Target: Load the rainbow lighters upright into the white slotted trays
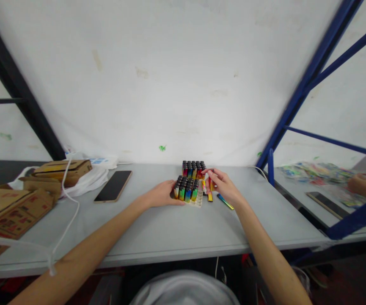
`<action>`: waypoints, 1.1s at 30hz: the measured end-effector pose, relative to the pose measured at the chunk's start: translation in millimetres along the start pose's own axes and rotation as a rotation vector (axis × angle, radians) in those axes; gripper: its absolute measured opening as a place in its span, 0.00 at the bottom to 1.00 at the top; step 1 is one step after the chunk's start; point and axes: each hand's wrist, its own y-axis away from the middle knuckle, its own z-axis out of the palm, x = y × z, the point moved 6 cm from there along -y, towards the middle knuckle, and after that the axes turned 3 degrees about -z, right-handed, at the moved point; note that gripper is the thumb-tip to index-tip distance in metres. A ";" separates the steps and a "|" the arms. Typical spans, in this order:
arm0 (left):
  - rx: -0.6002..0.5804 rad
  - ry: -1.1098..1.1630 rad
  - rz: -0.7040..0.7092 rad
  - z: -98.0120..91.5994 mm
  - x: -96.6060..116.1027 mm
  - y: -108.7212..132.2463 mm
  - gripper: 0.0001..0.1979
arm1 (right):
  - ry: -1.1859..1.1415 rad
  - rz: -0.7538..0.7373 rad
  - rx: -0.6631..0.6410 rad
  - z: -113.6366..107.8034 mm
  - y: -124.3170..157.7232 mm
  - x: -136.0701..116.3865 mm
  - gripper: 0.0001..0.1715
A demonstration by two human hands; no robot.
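Upright lighters with black tops and rainbow-metallic bodies (187, 189) fill most of a pale tray (198, 202), whose right side shows unfilled slots. Cupped against the left side of this tray is my left hand (163, 193), thumb in front and fingers behind. My right hand (220, 183) is just right of the tray, its fingers pinched around a red-and-yellow lighter (205, 185), partly hidden. Below those fingers is another yellow-red lighter (210, 196). A blue-green lighter (225, 201) lies on the table beneath my right palm. Behind the tray stands a second block of upright lighters (194, 169).
A phone (113, 186) lies left on the grey table (157, 237). Cardboard boxes (14, 207), white bags and a white cable (64, 182) crowd the far left. A blue metal frame (297, 97) rises at right; beyond it are another person's hands (365, 185) and a second phone (327, 204).
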 end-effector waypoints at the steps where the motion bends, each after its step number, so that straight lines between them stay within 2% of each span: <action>1: 0.002 0.006 0.003 -0.1 -0.1 -0.1 0.37 | 0.015 -0.003 -0.013 3.4 -0.6 1.2 0.32; 5: 0.007 0.005 0.009 0.0 -0.6 -0.1 0.38 | -0.062 0.044 0.010 12.1 -4.8 10.6 0.34; 10: -0.006 -0.019 0.006 0.7 0.4 0.0 0.37 | -0.138 0.164 0.140 13.9 -3.5 19.1 0.40; 14: -0.018 -0.042 0.004 1.1 0.9 -0.2 0.37 | -0.065 0.268 0.251 10.1 1.7 23.8 0.33; 16: -0.018 -0.044 0.011 0.8 1.6 -0.1 0.37 | -0.043 0.292 0.264 10.2 3.2 24.7 0.29; 22: -0.012 -0.040 0.005 -0.3 2.1 0.0 0.37 | 0.011 0.324 0.273 12.5 5.6 24.6 0.26; 28: -0.006 -0.033 0.008 -0.6 2.6 -0.2 0.37 | -0.046 0.296 0.314 9.7 4.4 23.2 0.28; 33: -0.010 -0.029 0.001 -1.0 3.5 0.0 0.37 | -0.033 0.272 0.299 9.8 3.5 25.2 0.28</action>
